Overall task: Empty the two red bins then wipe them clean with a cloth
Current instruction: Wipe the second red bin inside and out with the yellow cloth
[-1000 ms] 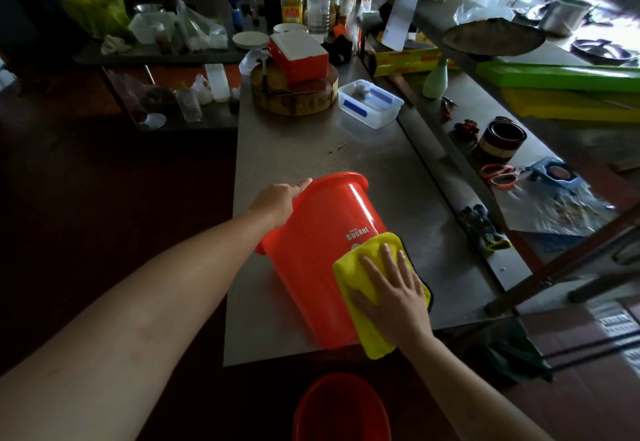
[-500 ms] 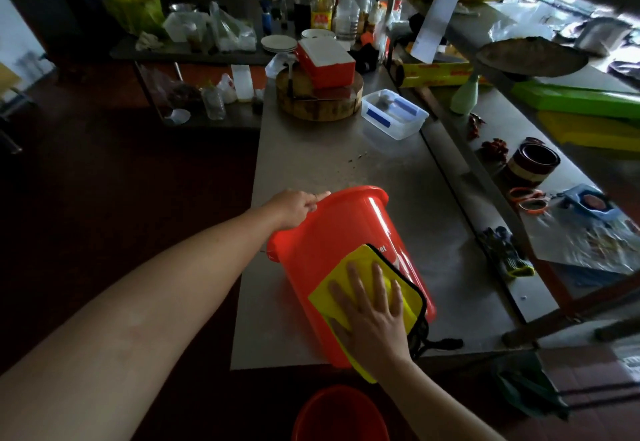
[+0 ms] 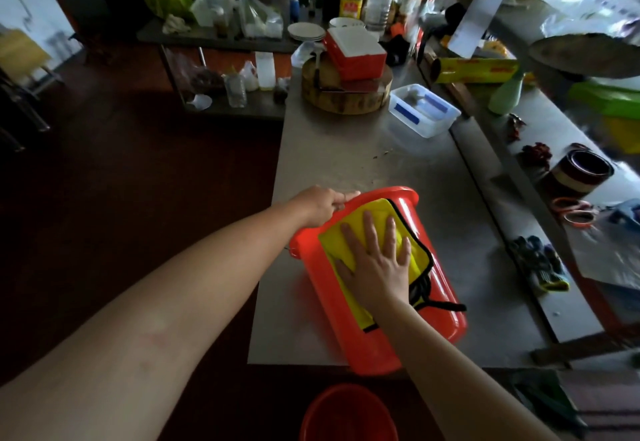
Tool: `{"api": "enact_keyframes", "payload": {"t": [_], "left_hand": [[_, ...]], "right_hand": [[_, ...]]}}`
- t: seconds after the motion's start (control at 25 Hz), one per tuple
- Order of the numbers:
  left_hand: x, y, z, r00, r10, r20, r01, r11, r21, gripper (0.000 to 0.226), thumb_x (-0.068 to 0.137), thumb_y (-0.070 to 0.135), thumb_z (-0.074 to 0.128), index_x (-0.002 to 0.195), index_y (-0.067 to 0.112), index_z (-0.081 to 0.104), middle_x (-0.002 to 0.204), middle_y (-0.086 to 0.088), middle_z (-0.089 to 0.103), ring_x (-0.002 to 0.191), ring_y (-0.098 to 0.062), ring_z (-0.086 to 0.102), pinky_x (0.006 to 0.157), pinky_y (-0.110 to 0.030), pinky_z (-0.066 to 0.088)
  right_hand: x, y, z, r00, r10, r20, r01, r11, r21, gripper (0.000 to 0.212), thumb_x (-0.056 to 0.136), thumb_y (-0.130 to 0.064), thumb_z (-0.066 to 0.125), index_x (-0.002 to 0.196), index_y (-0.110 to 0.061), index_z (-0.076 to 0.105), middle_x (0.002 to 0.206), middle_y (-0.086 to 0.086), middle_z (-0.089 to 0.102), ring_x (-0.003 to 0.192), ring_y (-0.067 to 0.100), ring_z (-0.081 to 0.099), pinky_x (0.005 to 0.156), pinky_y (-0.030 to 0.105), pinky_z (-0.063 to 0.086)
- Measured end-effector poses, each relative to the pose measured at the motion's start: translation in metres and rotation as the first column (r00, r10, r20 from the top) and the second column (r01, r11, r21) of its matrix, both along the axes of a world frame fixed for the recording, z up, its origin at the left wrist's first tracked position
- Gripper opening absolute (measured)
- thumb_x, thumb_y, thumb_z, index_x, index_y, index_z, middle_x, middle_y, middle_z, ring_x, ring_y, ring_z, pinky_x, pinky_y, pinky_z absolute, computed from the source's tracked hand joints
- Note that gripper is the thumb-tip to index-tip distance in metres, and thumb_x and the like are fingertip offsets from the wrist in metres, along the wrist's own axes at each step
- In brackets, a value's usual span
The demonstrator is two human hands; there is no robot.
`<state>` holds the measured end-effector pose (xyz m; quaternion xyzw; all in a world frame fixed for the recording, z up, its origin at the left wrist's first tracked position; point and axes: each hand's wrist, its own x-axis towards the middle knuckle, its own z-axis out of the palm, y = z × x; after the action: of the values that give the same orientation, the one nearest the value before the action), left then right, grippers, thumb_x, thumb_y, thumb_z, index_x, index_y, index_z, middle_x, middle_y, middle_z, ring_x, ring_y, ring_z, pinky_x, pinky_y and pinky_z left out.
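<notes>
Now | left hand (image 3: 322, 205) grips bin (image 3: 374, 343) rim | right hand (image 3: 378, 267) flat on cloth (image 3: 375, 210)

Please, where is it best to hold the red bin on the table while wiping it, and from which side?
Probably the rolled rim of the red bin, from the left, as the left hand grips it: the bin lies on its side, mouth away, and the right hand presses the yellow cloth on its upper wall.

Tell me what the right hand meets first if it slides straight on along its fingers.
Probably the bin's rim, just past the right hand, whose fingers lie flat on the cloth; then table. Depth is unclear.
</notes>
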<state>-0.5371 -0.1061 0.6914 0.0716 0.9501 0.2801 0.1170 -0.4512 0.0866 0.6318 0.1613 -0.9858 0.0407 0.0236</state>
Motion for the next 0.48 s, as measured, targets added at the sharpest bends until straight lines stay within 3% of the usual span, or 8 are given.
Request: {"api": "enact_keyframes", "payload": {"t": [0.24, 0.48], "left_hand": [[0.007, 0.004, 0.002, 0.999, 0.035, 0.002, -0.035, 0.999, -0.023, 0.048, 0.105, 0.024, 0.045, 0.148, 0.045, 0.039, 0.138, 0.004, 0.060, 0.130, -0.013, 0.052, 0.095, -0.013, 0.030], [0.007, 0.007, 0.001, 1.000, 0.024, 0.013, -0.023, 0.998, -0.054, 0.051, 0.104, 0.023, 0.044, 0.147, 0.050, 0.037, 0.140, 0.008, 0.058, 0.132, -0.015, 0.051, 0.094, -0.020, 0.035]], "right_hand": [[0.055, 0.049, -0.023, 0.996, 0.015, -0.085, -0.015, 1.000, 0.000, 0.068, 0.095, -0.078, 0.027, 0.156, -0.050, 0.021, 0.171, -0.004, -0.003, 0.156, 0.036, -0.007, 0.119, 0.066, 0.013], [0.102, 0.089, -0.048, 0.988, 0.039, -0.148, -0.038, 0.999, 0.007, 0.069, 0.094, -0.075, 0.039, 0.156, -0.047, 0.027, 0.171, -0.001, 0.009, 0.155, 0.040, 0.004, 0.119, 0.067, 0.011]]}}
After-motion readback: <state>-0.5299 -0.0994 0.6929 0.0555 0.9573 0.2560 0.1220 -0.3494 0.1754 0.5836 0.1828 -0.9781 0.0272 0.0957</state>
